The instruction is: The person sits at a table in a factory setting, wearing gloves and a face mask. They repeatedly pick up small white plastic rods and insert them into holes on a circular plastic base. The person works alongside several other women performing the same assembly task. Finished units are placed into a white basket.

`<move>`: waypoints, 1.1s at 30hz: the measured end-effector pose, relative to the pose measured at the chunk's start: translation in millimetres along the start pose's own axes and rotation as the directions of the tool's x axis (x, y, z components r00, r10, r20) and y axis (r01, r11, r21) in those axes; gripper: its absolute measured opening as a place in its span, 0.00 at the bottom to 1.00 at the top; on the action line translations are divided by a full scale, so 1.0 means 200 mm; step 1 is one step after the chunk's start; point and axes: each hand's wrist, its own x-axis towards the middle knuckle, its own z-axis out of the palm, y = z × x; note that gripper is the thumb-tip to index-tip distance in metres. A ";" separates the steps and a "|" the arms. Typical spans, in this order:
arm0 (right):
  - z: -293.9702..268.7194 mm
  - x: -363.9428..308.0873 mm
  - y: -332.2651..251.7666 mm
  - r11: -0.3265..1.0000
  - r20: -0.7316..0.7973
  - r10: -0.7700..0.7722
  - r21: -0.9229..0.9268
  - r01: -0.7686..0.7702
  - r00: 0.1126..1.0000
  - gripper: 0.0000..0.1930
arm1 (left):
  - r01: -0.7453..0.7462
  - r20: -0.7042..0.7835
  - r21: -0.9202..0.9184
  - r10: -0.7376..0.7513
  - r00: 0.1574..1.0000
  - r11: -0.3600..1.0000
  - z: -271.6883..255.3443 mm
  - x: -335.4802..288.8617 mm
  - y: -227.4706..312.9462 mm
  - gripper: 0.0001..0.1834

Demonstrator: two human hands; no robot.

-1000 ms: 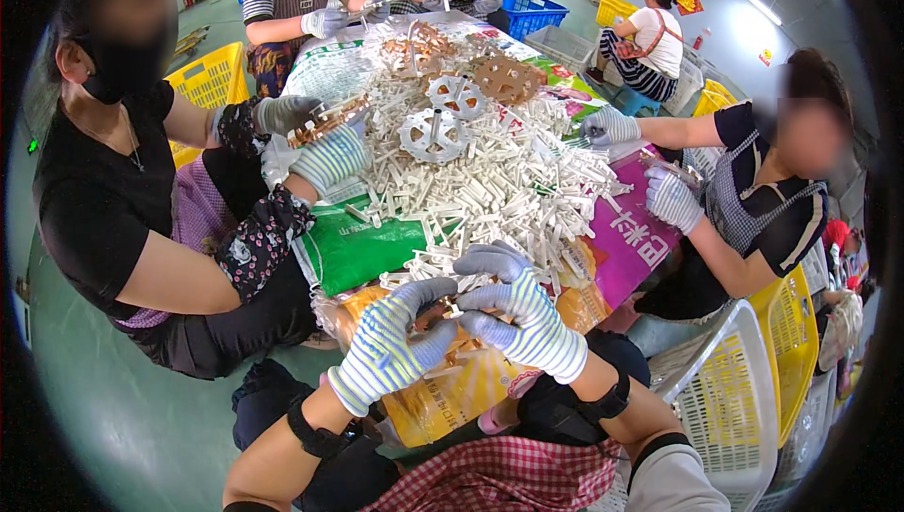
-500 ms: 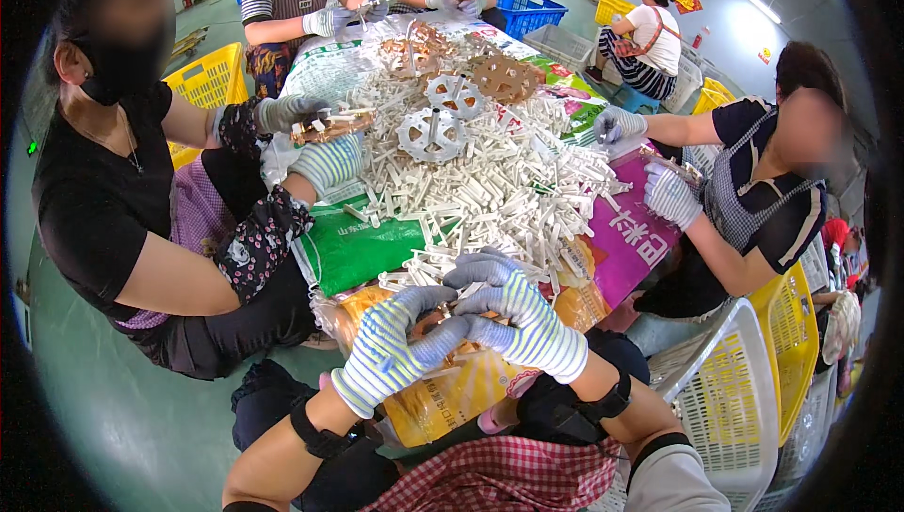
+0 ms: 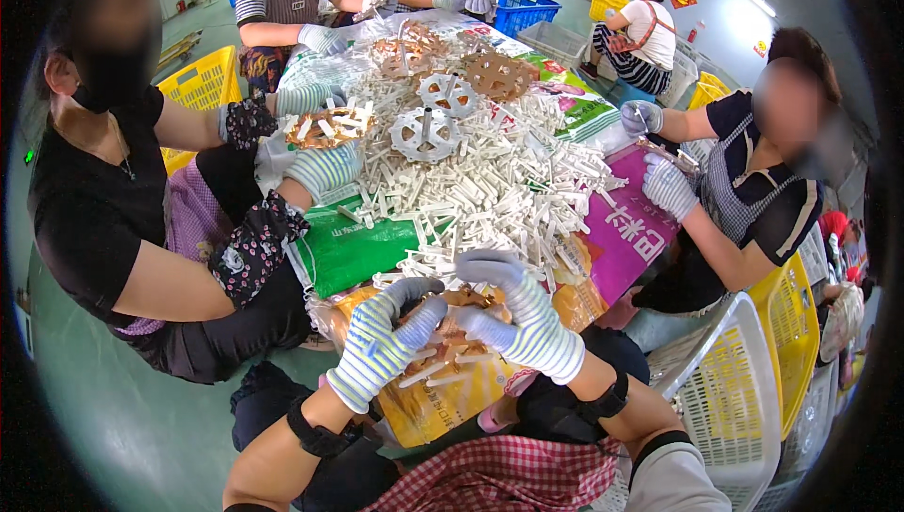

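My left hand (image 3: 381, 343), in a striped knit glove with a grey-blue palm, is closed on the left side of a copper-coloured metal frame (image 3: 466, 297). Short white sticks (image 3: 438, 371) show at its lower part, over the yellow sack. My right hand (image 3: 532, 319), gloved alike, is at the frame's right side. Its fingers stretch apart above the rim and its thumb lies over the near part. The fingers partly cover the frame. Just beyond my hands spreads a big pile of white sticks (image 3: 490, 197).
Silver discs with upright posts (image 3: 424, 134) and brown cut-out discs (image 3: 499, 76) stand on the pile. Co-workers sit left, right and across, some holding similar frames (image 3: 330, 128). A white crate (image 3: 720, 390) and yellow crate (image 3: 791, 343) are at right. Green (image 3: 363, 248) and purple sacks (image 3: 636, 220) cover the table.
My right hand's fingers have spread and lifted from the frame, and my left hand has shifted slightly. More of the frame and its white sticks now shows. The left co-worker's frame has tilted flatter.
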 end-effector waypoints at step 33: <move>-0.17 0.03 0.07 0.993 0.360 -0.119 0.024 0.119 0.925 0.15 | 0.096 -0.049 -0.041 -0.098 0.994 0.995 -0.06 -0.01 0.03 0.20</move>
